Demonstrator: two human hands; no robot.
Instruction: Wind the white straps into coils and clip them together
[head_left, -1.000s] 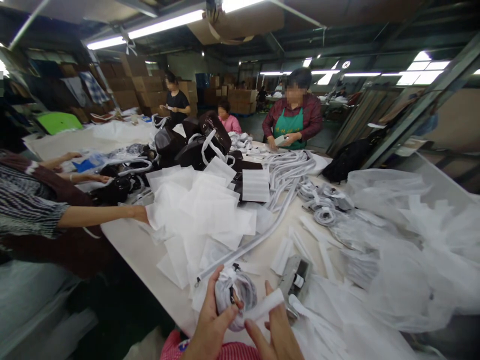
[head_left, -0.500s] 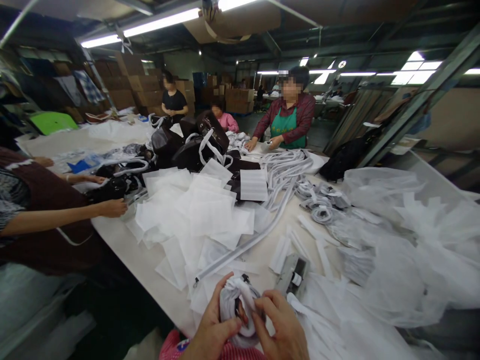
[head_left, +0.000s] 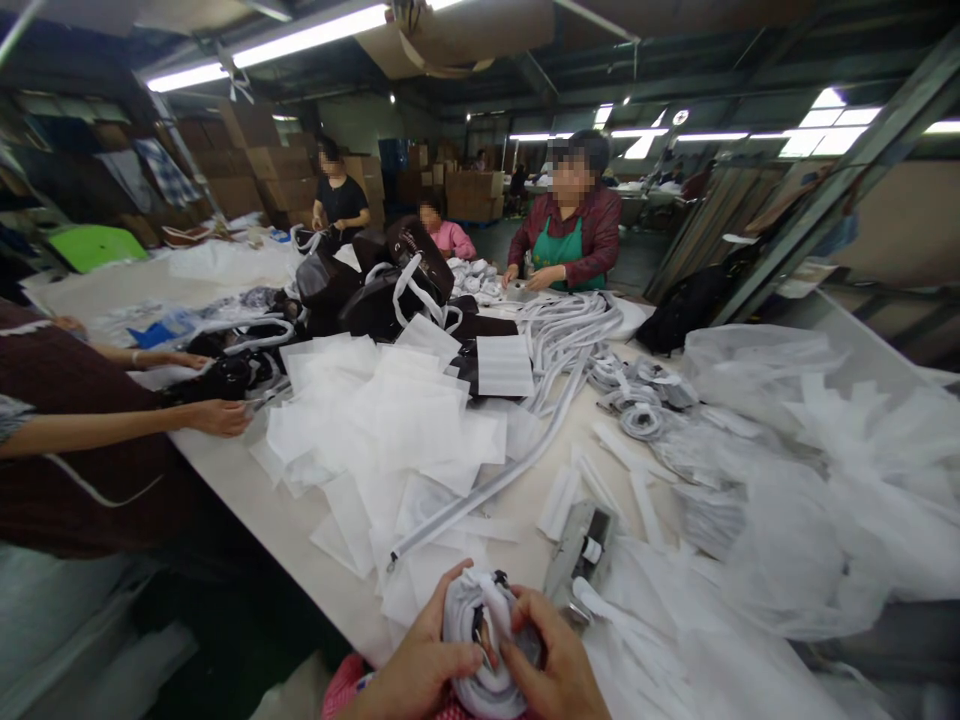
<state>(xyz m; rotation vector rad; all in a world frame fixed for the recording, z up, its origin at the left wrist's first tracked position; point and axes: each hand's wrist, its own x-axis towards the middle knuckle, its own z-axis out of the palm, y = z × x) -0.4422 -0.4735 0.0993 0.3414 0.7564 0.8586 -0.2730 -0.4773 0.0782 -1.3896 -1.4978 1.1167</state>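
Both hands are at the table's near edge, closed around a rolled-up strap [head_left: 459,612] with white wrapping on it and a dark fitting at its top. My left hand [head_left: 424,660] grips the roll from the left, thumb at its open centre. On the other side, my right hand [head_left: 559,660] pinches the roll's right rim with thumb and fingers. Just beyond my right hand lies a grey tape dispenser [head_left: 574,555]. A long white-wrapped strap [head_left: 487,492] stretches across the table, its dark end clip close to my left hand.
White foam sheets [head_left: 375,410] are piled mid-table, with dark bags [head_left: 360,300] behind. More wrapped straps [head_left: 570,325] and coiled ones [head_left: 641,420] lie beyond. Clear plastic bags [head_left: 795,540] cover the right. A co-worker's hand [head_left: 225,418] is at left; a person in a green apron [head_left: 559,250] stands opposite.
The rolled strap and both hands sit slightly lower in view, and my right hand's fingers have shifted on the rim. The co-worker opposite has moved their hands closer together.
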